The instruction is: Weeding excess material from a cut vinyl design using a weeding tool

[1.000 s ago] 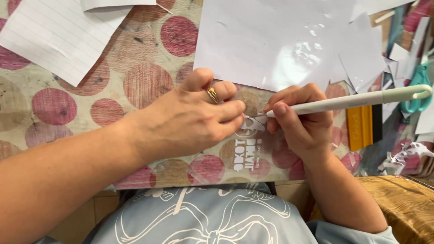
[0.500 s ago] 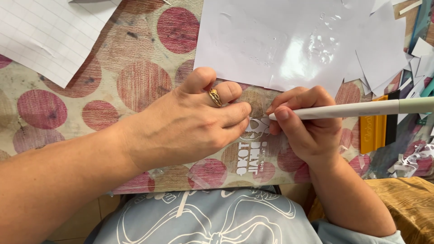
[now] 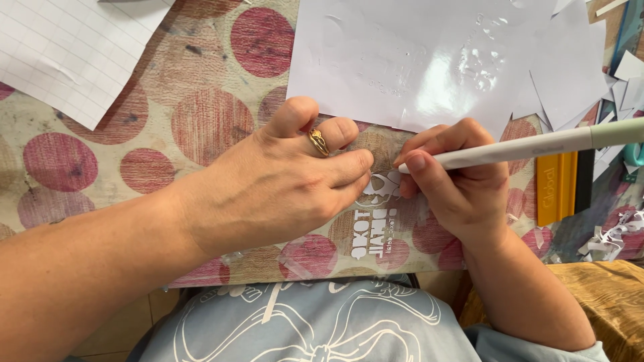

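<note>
On the dotted tablecloth [image 3: 201,121] lies one clear sheet with white lettering [image 3: 372,234], partly covered by both hands. The left hand [image 3: 268,181], wearing one gold ring [image 3: 318,142], presses flat on it, fingers curled. The right hand [image 3: 456,188] grips one pale pen-shaped tool [image 3: 523,146], long axis near horizontal, tip pointing left onto the sheet; its far end runs out of frame.

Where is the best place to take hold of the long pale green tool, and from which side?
Take the pale green tool low on its shaft, near the tip, as the right hand does with a pen-like grip. Come from the right: the shaft slants up that way, while the left hand blocks the other side, pressing the white decal.
</note>
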